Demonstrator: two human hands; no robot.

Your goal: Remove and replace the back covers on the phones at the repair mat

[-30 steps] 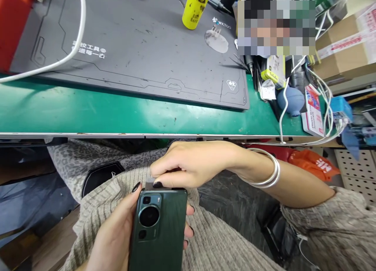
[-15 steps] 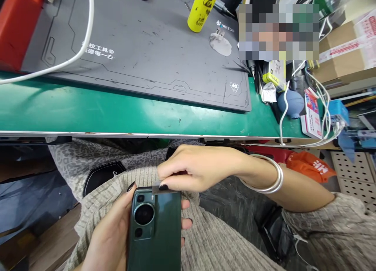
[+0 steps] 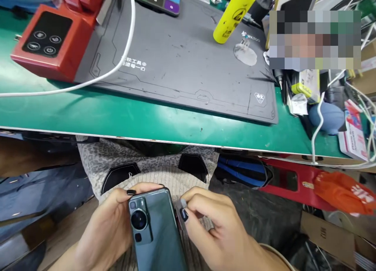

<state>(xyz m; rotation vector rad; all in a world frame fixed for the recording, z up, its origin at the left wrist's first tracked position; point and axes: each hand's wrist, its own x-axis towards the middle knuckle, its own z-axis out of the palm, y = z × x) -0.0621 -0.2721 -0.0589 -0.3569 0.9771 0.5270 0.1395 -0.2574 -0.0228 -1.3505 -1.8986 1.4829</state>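
A dark green smartphone (image 3: pixel 160 232) lies back-up over my lap, its round camera lens toward the bench. My left hand (image 3: pixel 105 228) wraps round the phone's left side, thumb on the top corner. My right hand (image 3: pixel 217 228) sits against the phone's right edge, thumb and forefinger pinched on a small thin grey piece (image 3: pixel 179 214) pressed to that edge near the top. Both hands are below the front edge of the green bench (image 3: pixel 117 118).
On the bench lie a grey work mat (image 3: pixel 182 67), a red device with buttons (image 3: pixel 49 40), a white cable (image 3: pixel 96 77) and a yellow bottle (image 3: pixel 233 14). Tools, a blue blower (image 3: pixel 327 116) and wires crowd the right. An orange bag (image 3: pixel 343 190) hangs below.
My right hand has moved from the phone's top edge down to its right side, still pinching the small grey piece. The view has tilted up, showing more of the bench.
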